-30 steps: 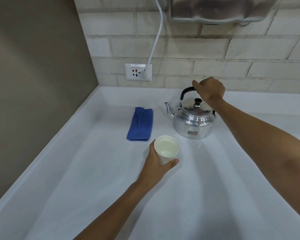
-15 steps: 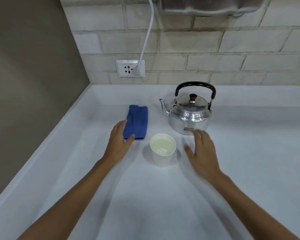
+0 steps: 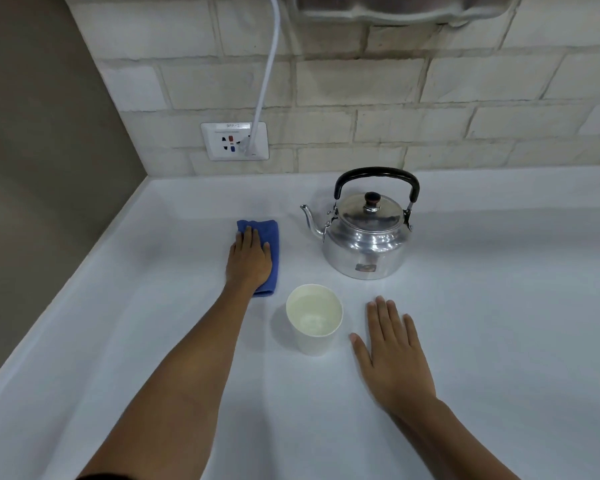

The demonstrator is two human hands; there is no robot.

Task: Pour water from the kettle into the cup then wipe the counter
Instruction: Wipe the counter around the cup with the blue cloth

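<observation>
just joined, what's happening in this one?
A person is at a white counter. The kettle stands upright with nobody holding it, and the cup in front of it has water in it, so the pour looks done. The left hand lies flat on the folded blue cloth, apparently about to wipe. The right hand rests open on the counter beside the cup, not touching it.
</observation>
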